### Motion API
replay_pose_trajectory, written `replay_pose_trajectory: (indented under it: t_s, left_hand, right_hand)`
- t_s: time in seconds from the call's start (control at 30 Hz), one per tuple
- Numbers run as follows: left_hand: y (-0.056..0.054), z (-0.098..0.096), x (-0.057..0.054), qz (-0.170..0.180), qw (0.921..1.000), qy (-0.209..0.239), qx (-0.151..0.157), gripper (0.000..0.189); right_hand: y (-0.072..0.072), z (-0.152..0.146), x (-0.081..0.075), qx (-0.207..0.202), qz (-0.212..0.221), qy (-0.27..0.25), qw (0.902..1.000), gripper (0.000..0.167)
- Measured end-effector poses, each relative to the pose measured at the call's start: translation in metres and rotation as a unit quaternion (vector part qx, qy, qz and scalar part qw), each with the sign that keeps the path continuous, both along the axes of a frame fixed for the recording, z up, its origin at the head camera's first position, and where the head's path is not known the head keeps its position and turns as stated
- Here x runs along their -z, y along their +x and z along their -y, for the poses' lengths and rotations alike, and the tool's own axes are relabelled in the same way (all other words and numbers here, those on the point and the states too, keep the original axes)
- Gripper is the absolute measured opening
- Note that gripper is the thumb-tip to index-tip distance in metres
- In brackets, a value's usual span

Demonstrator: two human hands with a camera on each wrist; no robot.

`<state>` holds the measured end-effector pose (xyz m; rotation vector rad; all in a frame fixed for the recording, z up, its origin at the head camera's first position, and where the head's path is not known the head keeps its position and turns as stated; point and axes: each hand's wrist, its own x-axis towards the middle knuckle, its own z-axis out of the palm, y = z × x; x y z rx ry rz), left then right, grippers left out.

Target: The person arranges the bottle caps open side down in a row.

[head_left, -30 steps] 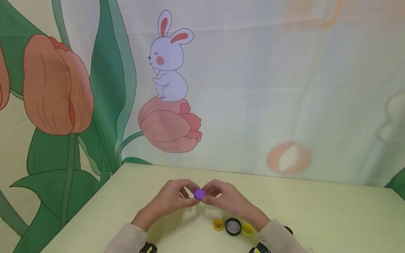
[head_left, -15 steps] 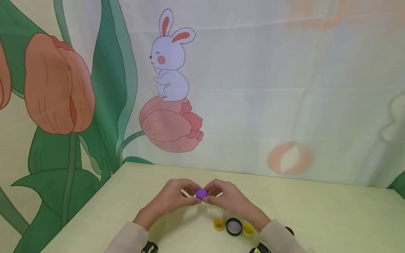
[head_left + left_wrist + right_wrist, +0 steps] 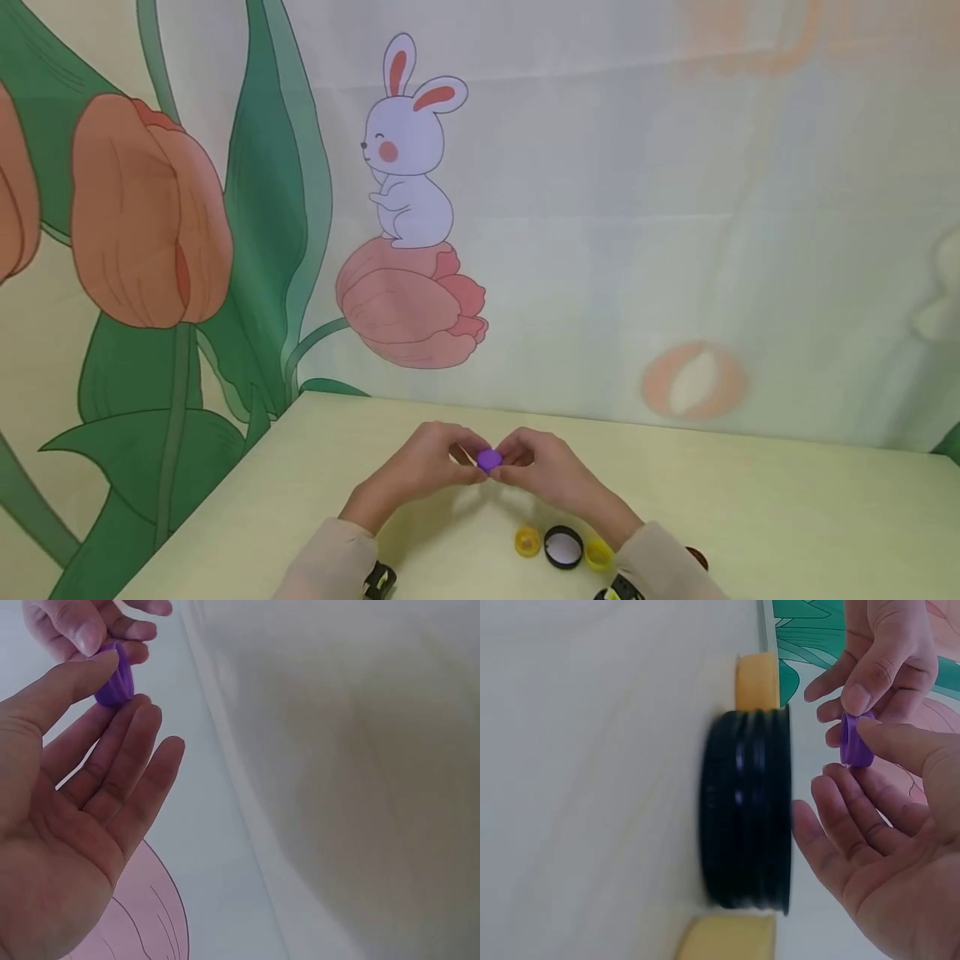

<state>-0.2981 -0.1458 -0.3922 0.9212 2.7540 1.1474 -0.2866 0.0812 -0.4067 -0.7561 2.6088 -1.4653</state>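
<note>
A small purple bottle cap (image 3: 490, 461) is held up over the table between both hands. My left hand (image 3: 431, 462) pinches its left side between thumb and fingertips. From the other side my right hand (image 3: 551, 468) pinches it the same way. In the left wrist view the ridged wall of the purple cap (image 3: 115, 686) shows, with the left thumb lying over its upper edge. The right wrist view has the purple cap (image 3: 857, 742) between the two thumbs and the fingers below. The remaining fingers of both hands spread loosely away from it.
On the table (image 3: 750, 517), near the right forearm, stand an orange-yellow cap (image 3: 527, 542), a black ring-shaped lid (image 3: 564, 547) and a yellow cap (image 3: 597, 555) in a row. A brown round edge (image 3: 698, 557) peeks out beyond the right sleeve. A printed cloth (image 3: 570, 250) hangs behind the table.
Both hands and the purple cap have shifted slightly to the right, and its top face looks a little flatter. The whole head view has drifted slightly too. Both hands keep their pinch.
</note>
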Motion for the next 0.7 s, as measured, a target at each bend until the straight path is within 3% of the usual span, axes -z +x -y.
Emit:
replay_pose_trajectory:
  t_s: [0.7]
  left_hand:
    - [-0.015,0.004,0.009,0.063,0.9975,-0.032,0.001,0.019]
  right_hand:
    - [-0.015,0.011,0.008,0.006,0.048,0.038,0.9981,0.017]
